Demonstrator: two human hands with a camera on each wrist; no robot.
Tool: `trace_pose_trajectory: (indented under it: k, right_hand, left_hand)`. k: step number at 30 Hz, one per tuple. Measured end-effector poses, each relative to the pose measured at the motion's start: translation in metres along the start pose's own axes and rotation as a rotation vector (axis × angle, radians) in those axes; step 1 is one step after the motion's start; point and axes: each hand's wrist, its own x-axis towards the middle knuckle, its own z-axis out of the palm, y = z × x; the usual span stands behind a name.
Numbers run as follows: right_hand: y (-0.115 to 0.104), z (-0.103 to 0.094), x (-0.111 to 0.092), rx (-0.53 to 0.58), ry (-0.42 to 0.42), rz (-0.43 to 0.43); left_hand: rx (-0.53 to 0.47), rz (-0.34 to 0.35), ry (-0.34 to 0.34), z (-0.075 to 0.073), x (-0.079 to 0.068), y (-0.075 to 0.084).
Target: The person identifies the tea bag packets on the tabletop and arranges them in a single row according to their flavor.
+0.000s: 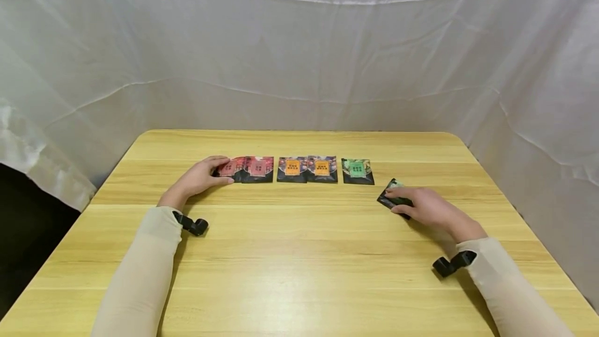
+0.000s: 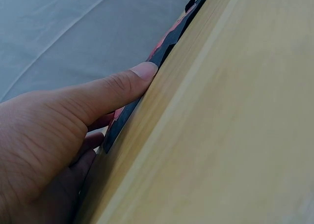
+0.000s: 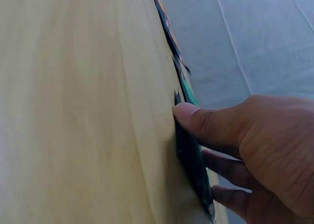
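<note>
My left hand [image 1: 202,177] is at the left end of a row of flat sachets. It holds the leftmost red-and-black sachet [image 1: 228,168] by its edges, thumb along the near edge and fingers at the far side. That sachet overlaps a second red sachet [image 1: 258,169]. In the right wrist view, my right hand [image 3: 265,145] pinches a dark sachet [image 3: 190,155] with the thumb on its near side. From the head view this green-and-black sachet [image 1: 389,199] lies tilted, low over the table, with my right hand [image 1: 432,209] partly covering it.
Two orange-labelled sachets [image 1: 292,169] overlap side by side in mid-row. A green-labelled sachet [image 1: 357,171] lies right of them, up and left of the right hand. All rest on a wooden table [image 1: 290,254], with a pale cloth curtain [image 1: 299,56] behind its far edge.
</note>
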Motion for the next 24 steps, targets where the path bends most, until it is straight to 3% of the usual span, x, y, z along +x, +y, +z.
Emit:
trace_pose_trajectory:
  k: [11, 18, 24]
  right_hand:
    - [0.021, -0.002, 0.008, -0.007, 0.047, 0.001]
    - [0.03, -0.007, 0.018, 0.028, -0.011, 0.073]
    - [0.032, -0.012, 0.032, 0.018, -0.045, 0.037]
  left_hand:
    - [0.002, 0.003, -0.003, 0.0, 0.002, -0.001]
    - [-0.002, 0.008, 0.003, 0.0, 0.002, -0.001]
    - [-0.002, 0.003, 0.0, 0.0, 0.001, -0.001]
